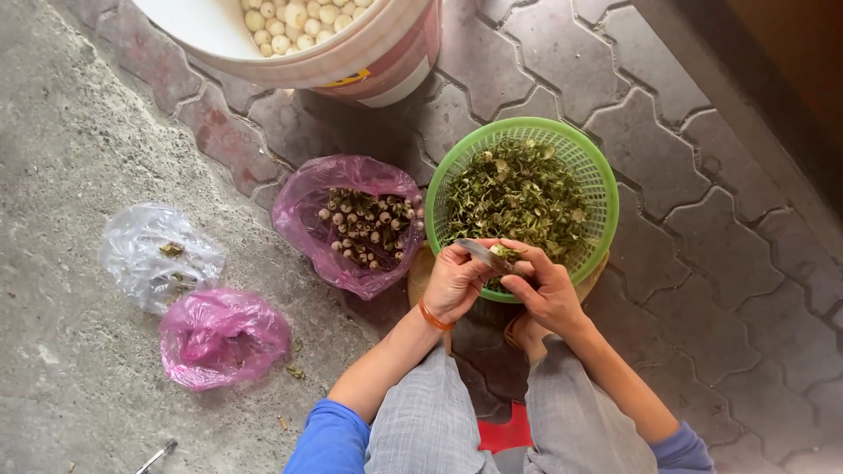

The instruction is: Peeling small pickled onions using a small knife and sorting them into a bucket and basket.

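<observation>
A green basket (597, 184) of husks sits just beyond your hands. Your left hand (452, 281) grips a small knife (483, 254); your right hand (549, 290) pinches a small green seed (502, 252) against the blade.

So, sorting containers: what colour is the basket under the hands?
Green basket, head view.

an outdoor yard: interlocking paving blocks (667, 175) beside rough concrete ground (79, 175).

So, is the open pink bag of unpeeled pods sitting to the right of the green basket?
No, the open pink bag lies left of the green basket, with its edge up against the basket's rim.
</observation>
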